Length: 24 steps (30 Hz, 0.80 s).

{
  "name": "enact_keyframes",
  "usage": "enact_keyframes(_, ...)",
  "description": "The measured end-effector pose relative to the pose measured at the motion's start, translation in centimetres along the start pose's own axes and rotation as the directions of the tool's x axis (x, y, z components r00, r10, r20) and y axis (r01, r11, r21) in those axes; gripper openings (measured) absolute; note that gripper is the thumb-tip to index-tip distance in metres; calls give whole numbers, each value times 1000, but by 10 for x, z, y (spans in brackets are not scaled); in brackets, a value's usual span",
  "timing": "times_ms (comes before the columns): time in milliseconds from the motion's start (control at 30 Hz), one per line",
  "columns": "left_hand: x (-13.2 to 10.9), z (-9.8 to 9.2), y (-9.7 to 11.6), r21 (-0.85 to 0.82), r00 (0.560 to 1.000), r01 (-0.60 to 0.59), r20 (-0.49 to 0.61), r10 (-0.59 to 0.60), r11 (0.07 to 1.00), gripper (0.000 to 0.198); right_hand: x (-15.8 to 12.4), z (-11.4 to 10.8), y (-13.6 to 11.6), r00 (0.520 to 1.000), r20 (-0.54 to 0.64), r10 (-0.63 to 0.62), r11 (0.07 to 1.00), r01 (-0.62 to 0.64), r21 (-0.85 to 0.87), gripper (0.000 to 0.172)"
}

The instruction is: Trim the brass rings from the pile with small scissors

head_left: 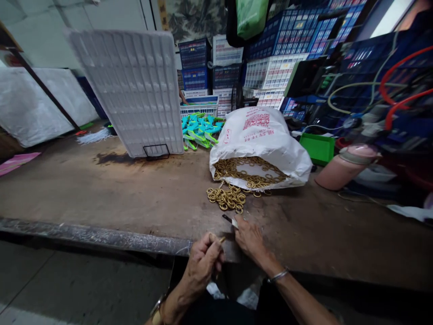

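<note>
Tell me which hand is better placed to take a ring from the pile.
Probably the right hand: it lies nearer the ring pile, though it grips a tool; the left hand sits farther back.

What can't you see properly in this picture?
All in the head view:
- the small yellowish piece: the fingers of the left hand cover it, so only a tip shows.
- the thin tool: the right hand hides most of it.
- the brass rings: the white bag covers most of them.
- the red print on the bag: too small to read.
</note>
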<state>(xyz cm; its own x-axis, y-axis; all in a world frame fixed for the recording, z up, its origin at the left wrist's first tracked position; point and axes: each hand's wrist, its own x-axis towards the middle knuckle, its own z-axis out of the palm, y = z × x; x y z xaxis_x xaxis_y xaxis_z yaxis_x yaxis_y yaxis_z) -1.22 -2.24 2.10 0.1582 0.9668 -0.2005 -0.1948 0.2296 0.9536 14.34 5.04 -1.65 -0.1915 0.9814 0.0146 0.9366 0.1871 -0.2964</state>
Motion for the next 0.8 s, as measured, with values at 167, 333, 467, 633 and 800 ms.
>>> enact_keyframes(167, 7, -2, -4, -262, 997, 72, 13, -71, 962, 26, 26, -3, 20, 974, -172, 145, 988, -152, -28, 15)
enact_keyframes(333, 12, -9, -12, -410, 993, 102, -6, -114, 907, 18, 34, -2, 21, 976, -169, 140, 989, -146, -22, 16)
enact_keyframes(467, 11, -12, -12, -513, 977, 200, 42, -208, 835, 22, 32, -4, 19, 977, -167, 132, 991, -131, 20, 15)
enact_keyframes(633, 12, -14, -17, -557, 961, 218, -20, -275, 802, 21, 21, -2, 14, 990, -118, 74, 985, -55, 161, 12)
enact_keyframes(800, 16, -11, -21, -380, 977, 139, -100, -190, 915, 30, 1, 5, -8, 991, -107, -84, 883, 123, 454, 13)
